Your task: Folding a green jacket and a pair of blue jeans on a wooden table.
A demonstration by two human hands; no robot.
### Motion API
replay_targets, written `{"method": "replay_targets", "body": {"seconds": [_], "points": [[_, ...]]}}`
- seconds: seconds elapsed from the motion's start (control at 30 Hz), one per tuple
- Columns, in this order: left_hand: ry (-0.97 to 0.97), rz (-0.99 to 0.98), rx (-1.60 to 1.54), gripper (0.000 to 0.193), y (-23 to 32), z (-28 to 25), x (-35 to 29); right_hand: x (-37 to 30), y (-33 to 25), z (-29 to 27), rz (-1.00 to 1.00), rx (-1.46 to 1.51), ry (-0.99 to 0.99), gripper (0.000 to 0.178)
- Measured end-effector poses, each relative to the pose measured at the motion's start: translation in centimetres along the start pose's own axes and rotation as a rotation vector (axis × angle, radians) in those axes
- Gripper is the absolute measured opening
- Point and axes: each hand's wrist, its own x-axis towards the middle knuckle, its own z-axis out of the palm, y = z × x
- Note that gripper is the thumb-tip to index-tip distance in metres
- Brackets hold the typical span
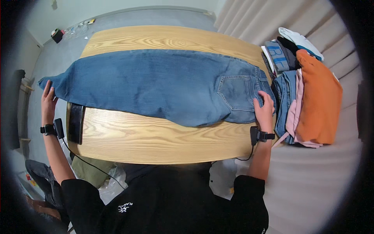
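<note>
A pair of blue jeans (156,84) lies folded lengthwise across the table, one leg over the other, with a back pocket showing near the waist on the right. The leg end juts out past the table's left edge. There my left hand (48,102) grips the hem, its fingers on the denim and part of the grip hidden. At the other end my right hand (265,109) rests on the jeans beside the waistband, thumb and fingers apart and slightly bent.
The wooden table (167,142) carries a dark phone-like slab (75,124) at its left edge, partly under the jeans. Folded clothes stand in piles at the right, among them an orange garment (319,101) and folded denim (285,97). A pale curtain (257,19) hangs behind.
</note>
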Motion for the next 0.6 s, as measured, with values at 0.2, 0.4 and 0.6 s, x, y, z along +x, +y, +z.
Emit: {"method": "replay_targets", "body": {"seconds": [0.2,0.4,0.6], "points": [[0.097,0.142,-0.144,0.045,0.2,0.6,1.1,-1.2,3.6,0.4,0.22,-0.053,0.106,0.069],[0.139,0.19,-0.198,0.044,1.6,2.5,0.0,-1.8,6.8,-0.5,0.549,0.143,0.08,0.082],[0.133,0.163,-0.179,0.045,1.3,1.9,0.1,-1.4,10.5,0.0,0.673,0.697,-0.1,0.043]]}}
